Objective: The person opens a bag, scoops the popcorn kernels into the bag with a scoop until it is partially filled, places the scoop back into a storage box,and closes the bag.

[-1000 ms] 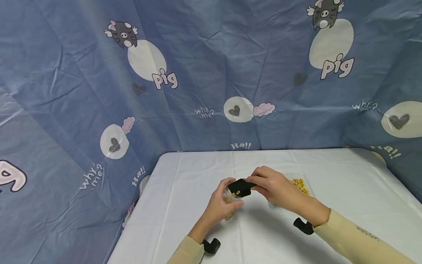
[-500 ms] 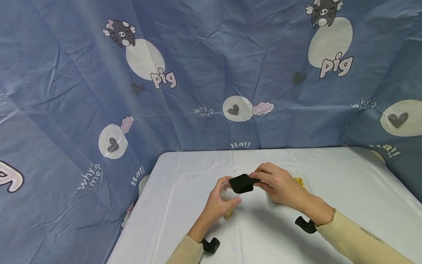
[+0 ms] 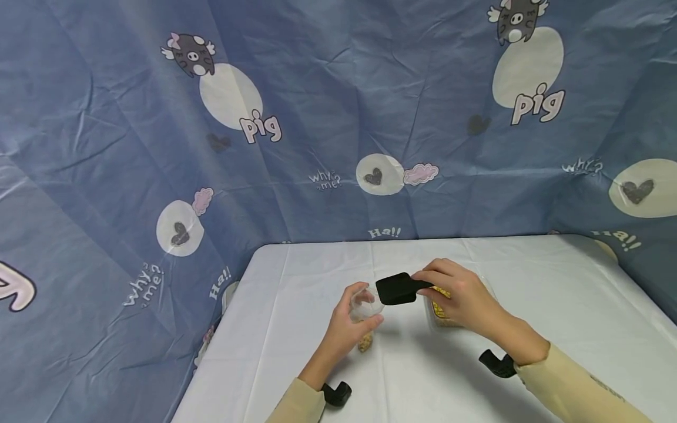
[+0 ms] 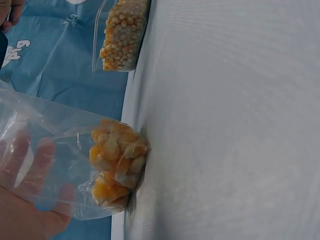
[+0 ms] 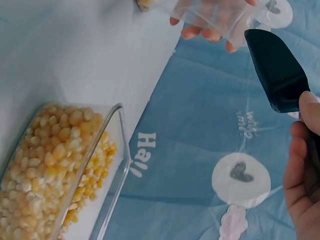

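Observation:
My left hand (image 3: 346,329) holds a clear plastic bag (image 3: 364,311) by its open mouth, the fingers spread around the upper part. Corn kernels (image 4: 117,162) lie gathered in the bottom of the bag, which touches the table. My right hand (image 3: 460,296) grips a black scoop (image 3: 399,289) by its handle. The scoop's blade stands just right of the bag's mouth, and no kernels show on it. Below the right hand, a clear box (image 5: 123,135) of corn kernels stands on the table, partly covered by that hand in the head view.
A white cloth (image 3: 296,341) covers the table. Behind it hangs a blue patterned curtain (image 3: 296,147). Black wrist mounts, the left one (image 3: 338,395) and the right one (image 3: 497,364), jut out below the forearms.
Yellow kernels by the scoop's edge over the bag's mouth are gone from the blade. The right hand has drawn the scoop rightward, away from the bag. The left hand has barely moved.

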The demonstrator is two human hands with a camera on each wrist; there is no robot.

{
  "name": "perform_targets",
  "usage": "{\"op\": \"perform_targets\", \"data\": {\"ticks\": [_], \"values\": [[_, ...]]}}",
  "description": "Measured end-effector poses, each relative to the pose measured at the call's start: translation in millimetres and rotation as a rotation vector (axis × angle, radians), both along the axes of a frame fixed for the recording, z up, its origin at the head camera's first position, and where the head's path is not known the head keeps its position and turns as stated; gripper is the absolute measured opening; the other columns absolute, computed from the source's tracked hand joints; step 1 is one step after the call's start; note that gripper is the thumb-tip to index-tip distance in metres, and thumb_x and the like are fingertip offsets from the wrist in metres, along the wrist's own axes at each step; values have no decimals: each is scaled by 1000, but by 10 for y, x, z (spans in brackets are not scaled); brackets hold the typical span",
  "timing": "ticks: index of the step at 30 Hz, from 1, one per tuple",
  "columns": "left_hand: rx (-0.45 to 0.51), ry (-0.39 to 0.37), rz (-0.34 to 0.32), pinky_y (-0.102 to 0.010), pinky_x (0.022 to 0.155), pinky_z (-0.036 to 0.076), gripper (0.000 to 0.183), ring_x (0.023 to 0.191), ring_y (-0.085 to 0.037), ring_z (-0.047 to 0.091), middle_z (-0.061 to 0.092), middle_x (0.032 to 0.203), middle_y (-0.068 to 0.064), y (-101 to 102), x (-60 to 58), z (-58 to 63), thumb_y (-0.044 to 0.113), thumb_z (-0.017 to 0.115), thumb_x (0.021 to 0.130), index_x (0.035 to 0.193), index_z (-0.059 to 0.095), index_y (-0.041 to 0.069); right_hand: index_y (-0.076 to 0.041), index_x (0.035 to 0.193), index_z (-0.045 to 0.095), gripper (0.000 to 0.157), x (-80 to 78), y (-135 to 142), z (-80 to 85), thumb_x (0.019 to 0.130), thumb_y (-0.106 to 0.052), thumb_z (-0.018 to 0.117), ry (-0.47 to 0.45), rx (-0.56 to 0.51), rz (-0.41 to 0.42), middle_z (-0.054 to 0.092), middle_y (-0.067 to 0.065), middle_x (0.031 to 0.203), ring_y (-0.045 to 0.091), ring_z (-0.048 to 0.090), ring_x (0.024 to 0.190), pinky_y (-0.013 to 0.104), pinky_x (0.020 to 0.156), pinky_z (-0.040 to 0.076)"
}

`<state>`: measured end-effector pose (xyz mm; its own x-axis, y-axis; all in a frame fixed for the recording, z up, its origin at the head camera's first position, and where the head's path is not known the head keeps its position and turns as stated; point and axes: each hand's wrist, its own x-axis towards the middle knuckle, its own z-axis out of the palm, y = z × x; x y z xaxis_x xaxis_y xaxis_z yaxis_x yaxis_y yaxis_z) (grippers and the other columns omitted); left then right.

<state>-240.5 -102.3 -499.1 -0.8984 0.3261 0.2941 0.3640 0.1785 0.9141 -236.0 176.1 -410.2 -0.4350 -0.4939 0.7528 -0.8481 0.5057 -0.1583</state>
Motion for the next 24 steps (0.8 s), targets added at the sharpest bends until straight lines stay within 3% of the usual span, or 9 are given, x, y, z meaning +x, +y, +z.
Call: {"op": "perform_targets", "data": {"ticks": [6, 16, 24], "values": [[31, 30, -12, -66, 101, 34, 64, 124, -35, 51, 57, 125, -23, 10, 106, 179, 14, 77, 90, 144, 43, 14, -12, 111, 75, 46, 5, 125, -45, 70, 3, 89, 9, -45, -29, 66, -6, 104, 9, 63, 94, 18, 80, 48], [56, -1, 11, -58, 109, 26, 66, 125, -30, 52, 58, 126, -19, 18, 107, 173, 12, 79, 88, 143, 43, 18, -12, 112, 74, 40, 45, 351, -170, 75, -2, 87, -75, -72, -99, 66, -6, 104, 9, 62, 89, 16, 74, 45], [77, -7, -17, -65, 109, 23, 68, 128, -37, 49, 55, 127, -27, 10, 117, 184, 8, 78, 89, 145, 41, 14, -16, 113, 74, 39, 96, 500, -273, 77, -5, 87, -162, -82, -165, 65, -11, 104, 3, 59, 86, 19, 67, 44]]}}
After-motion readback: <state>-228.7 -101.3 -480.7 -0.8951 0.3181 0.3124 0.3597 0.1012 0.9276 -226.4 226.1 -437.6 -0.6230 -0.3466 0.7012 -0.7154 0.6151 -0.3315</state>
